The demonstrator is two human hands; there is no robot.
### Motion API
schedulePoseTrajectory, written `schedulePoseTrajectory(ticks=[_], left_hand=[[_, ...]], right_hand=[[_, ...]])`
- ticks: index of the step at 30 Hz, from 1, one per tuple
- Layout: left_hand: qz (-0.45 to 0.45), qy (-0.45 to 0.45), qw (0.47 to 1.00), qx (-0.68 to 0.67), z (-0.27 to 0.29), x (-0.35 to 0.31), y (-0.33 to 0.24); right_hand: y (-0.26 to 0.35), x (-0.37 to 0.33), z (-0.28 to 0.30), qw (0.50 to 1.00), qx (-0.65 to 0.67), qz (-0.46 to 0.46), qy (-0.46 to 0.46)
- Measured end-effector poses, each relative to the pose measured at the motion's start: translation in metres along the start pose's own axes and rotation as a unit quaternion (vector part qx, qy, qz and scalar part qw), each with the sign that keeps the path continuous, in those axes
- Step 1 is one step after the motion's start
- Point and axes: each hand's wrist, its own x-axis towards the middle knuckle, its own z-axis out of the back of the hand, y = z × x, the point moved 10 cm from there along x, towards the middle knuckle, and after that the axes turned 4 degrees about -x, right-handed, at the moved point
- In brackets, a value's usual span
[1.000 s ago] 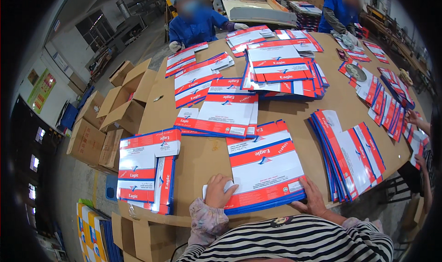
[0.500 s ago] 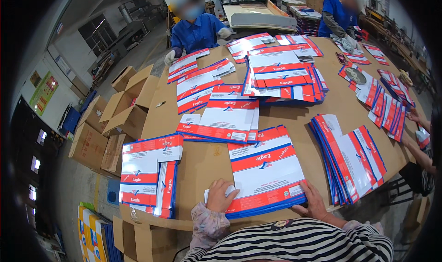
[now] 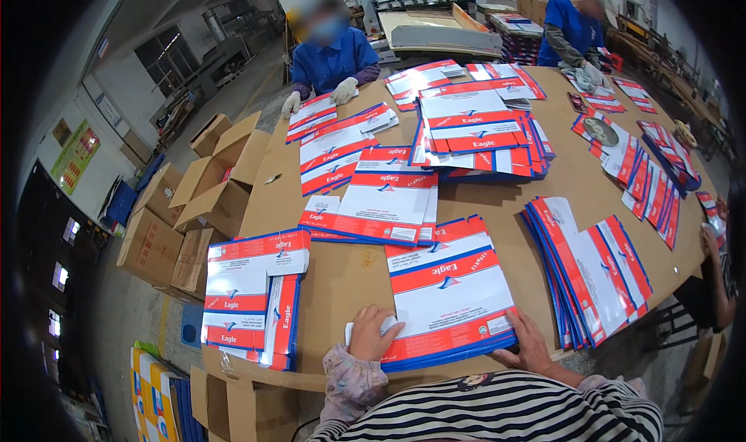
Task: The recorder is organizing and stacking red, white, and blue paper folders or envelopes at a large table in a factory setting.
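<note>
A neat stack of flat printed cartons [image 3: 451, 286], red, white and blue, lies in front of me near the table's edge. My left hand [image 3: 371, 335] is at its near left side, with fingers curled over a small white piece [image 3: 392, 325] that is mostly covered; what it is I cannot make out. My right hand [image 3: 530, 342] grips the stack's near right corner, fingers along the right edge and thumb low at the front.
More carton piles lie to the left [image 3: 252, 286], ahead [image 3: 385, 197] and right [image 3: 594, 275] on the brown table [image 3: 334, 286]. Open cardboard boxes [image 3: 225, 174] stand left of it. Two co-workers in blue [image 3: 330, 61] [image 3: 571, 34] work across the table; another person's arm [image 3: 711, 248] shows at right.
My hands and the stack stay almost still. The co-worker ahead has brought a gloved hand down onto a carton pile. At the right edge, the other person's arms have moved.
</note>
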Motion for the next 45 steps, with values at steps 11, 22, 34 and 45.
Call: schedulePoseTrajectory(ticks=[11, 22, 34, 45], left_hand=[[0.01, 0.007, 1.0, -0.002, -0.001, -0.001, 0.0029], [0.005, 0.006, 1.0, 0.007, -0.0024, -0.0005, 0.0012], [0.0, 0.001, 1.0, 0.004, -0.0026, -0.0026, 0.0062], [0.006, 0.006, 1.0, 0.005, -0.0046, 0.0012, 0.0022]], right_hand=[[-0.0009, -0.0012, -0.003, 1.0, -0.002, 0.0, 0.001], [-0.0024, 0.0003, -0.0009, 1.0, -0.015, 0.011, -0.015], [0.0043, -0.0016, -0.0006, 1.0, -0.004, 0.011, -0.015], [-0.0029, -0.0008, 0.001, 1.0, -0.018, 0.007, -0.015]])
